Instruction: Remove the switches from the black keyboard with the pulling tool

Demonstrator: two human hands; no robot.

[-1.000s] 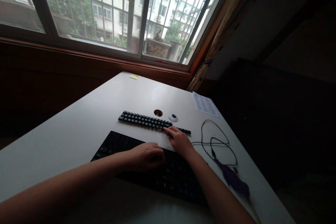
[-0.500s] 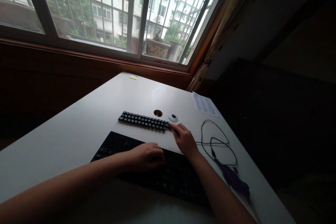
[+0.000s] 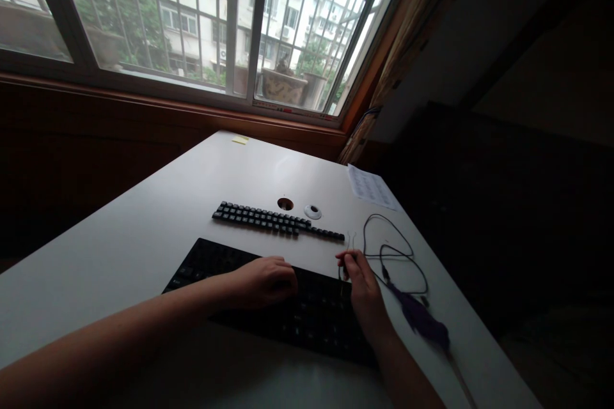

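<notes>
A black keyboard (image 3: 307, 326) lies across the near part of the white desk (image 3: 163, 217). My left hand (image 3: 268, 281) rests on its middle with curled fingers; whatever may be inside them is hidden. Above the keyboard's right end, my right hand (image 3: 363, 281) pinches a thin wire keycap puller (image 3: 348, 243), its two wire prongs pointing away from me. Black keycaps (image 3: 259, 216) stand in neat rows behind the keyboard, and a narrower single row (image 3: 330, 234) extends to the right.
A round desk hole (image 3: 285, 204) and its white ring cover (image 3: 313, 211) are behind the keycaps. On the right lie a looped black cable (image 3: 391, 255) and a purple item (image 3: 425, 323). Printed paper (image 3: 371, 188) and a yellow note (image 3: 240, 139) lie farther back.
My right hand has moved from the right end of the keycap rows back toward me and rightward, uncovering the narrow row and the puller's wires. My left hand stays on the keyboard.
</notes>
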